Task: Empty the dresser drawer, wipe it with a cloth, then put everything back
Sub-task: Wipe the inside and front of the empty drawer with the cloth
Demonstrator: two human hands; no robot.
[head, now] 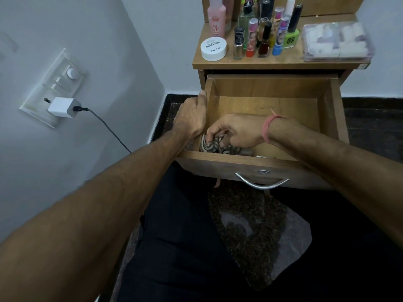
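Bare forearms reach in from the bottom corners, over dark trousers and a speckled floor, toward an open wooden drawer (327, 118) pulled out from a small dresser.

Inside the drawer the right hand (237, 131) works at the near left corner, its fingers curled down onto a striped cloth (212, 146); this grip is closed on the cloth, pinching a bunched fold of it. The cloth sits directly beneath the fingertips, against the drawer's front wall and close to its left wall, so the right hand is plainly the nearer one for any wiping stroke. Bare wood floor runs away from the cloth toward the back and the right side of the drawer.

At the left wall the left hand (192, 115) holds the drawer's rim, thumb along the top edge and fingers wrapped over it, apparently to steady the drawer.

Apart from the cloth, the drawer shows only a small metal piece at the front wall; no other contents are visible, which suggests the emptying is done and the wiping step is in hand.

On the tabletop (261, 63) above stand nail polish bottles (265, 38), a white round jar (213, 49), a pink bottle (216, 17) and a clear plastic box (337, 41).

A white charger (62, 107) is plugged into the wall socket at left.
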